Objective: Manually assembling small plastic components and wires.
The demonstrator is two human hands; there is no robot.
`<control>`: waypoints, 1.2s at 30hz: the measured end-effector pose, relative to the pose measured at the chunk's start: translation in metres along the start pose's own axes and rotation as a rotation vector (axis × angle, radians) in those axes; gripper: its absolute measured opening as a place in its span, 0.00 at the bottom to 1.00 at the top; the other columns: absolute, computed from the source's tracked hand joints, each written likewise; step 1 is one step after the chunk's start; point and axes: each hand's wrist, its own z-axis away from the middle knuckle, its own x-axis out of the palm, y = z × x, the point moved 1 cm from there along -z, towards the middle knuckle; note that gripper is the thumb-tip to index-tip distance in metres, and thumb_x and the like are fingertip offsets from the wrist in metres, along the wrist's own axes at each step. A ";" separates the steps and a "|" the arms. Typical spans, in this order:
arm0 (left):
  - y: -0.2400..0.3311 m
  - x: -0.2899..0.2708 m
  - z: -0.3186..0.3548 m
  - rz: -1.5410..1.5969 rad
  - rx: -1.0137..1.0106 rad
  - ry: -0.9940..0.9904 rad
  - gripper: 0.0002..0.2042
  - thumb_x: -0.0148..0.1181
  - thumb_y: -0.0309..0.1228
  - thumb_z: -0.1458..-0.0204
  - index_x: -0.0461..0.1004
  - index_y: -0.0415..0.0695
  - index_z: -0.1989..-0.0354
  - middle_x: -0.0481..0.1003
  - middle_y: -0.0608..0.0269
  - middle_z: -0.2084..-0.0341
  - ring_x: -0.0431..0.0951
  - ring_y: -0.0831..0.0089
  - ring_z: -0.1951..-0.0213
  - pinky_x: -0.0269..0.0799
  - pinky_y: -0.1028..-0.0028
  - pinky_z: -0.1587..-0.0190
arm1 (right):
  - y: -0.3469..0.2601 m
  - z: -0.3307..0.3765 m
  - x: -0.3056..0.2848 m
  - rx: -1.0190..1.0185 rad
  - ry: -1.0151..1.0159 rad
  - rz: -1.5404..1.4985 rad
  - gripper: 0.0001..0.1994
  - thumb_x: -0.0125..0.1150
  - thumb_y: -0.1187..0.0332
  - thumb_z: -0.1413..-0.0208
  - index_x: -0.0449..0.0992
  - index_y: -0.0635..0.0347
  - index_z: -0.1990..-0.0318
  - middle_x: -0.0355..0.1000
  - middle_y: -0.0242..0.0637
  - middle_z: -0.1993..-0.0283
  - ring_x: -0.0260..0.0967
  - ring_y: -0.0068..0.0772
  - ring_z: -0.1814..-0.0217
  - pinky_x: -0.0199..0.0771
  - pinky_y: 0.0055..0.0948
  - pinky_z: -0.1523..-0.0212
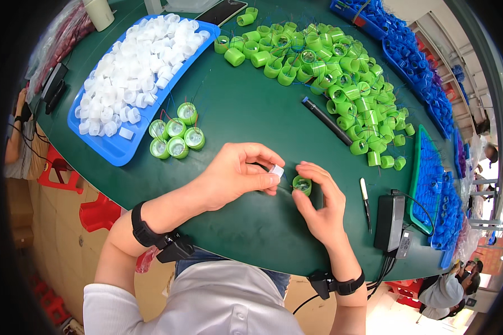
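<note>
From the head view, looking down on a dark green table [246,111], I see my left hand [235,173] with fingers pinched narrow on a small white cap [276,170]. Just beside it, my right hand [318,204] curls its fingers around a green ring-shaped part [302,185], held just above the table near its front edge. A cluster of five similar green parts [176,137] sits to the left, next to a blue tray [112,151] of white caps. A large heap of green parts [330,72] lies farther back. A black pen-like tool [327,121] lies between.
</note>
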 end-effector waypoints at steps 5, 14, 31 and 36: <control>-0.001 -0.003 0.002 0.040 -0.014 0.004 0.13 0.58 0.21 0.49 0.69 0.32 0.54 0.74 0.56 0.67 0.78 0.70 0.65 0.75 0.73 0.59 | 0.003 -0.006 0.013 -0.011 0.006 0.009 0.07 0.61 0.81 0.56 0.74 0.64 0.68 0.75 0.40 0.62 0.73 0.39 0.54 0.71 0.33 0.54; 0.000 -0.001 0.004 0.085 -0.013 0.026 0.14 0.58 0.21 0.49 0.68 0.33 0.53 0.73 0.56 0.64 0.78 0.70 0.65 0.76 0.73 0.59 | -0.004 -0.007 0.013 0.006 -0.024 0.025 0.06 0.58 0.81 0.54 0.71 0.64 0.68 0.73 0.41 0.60 0.72 0.40 0.57 0.71 0.31 0.58; -0.005 -0.001 0.002 0.342 -0.055 -0.095 0.15 0.58 0.22 0.49 0.68 0.37 0.52 0.74 0.57 0.60 0.73 0.72 0.65 0.70 0.72 0.58 | -0.041 -0.014 0.009 -0.104 0.195 0.424 0.11 0.61 0.82 0.66 0.70 0.57 0.74 0.62 0.31 0.73 0.61 0.34 0.73 0.64 0.29 0.78; -0.013 0.002 0.001 0.386 -0.117 -0.107 0.15 0.57 0.22 0.48 0.68 0.36 0.51 0.73 0.56 0.59 0.73 0.72 0.64 0.70 0.70 0.57 | -0.038 -0.013 0.010 -0.115 0.278 0.387 0.11 0.62 0.82 0.67 0.71 0.57 0.74 0.62 0.31 0.73 0.61 0.33 0.74 0.63 0.28 0.79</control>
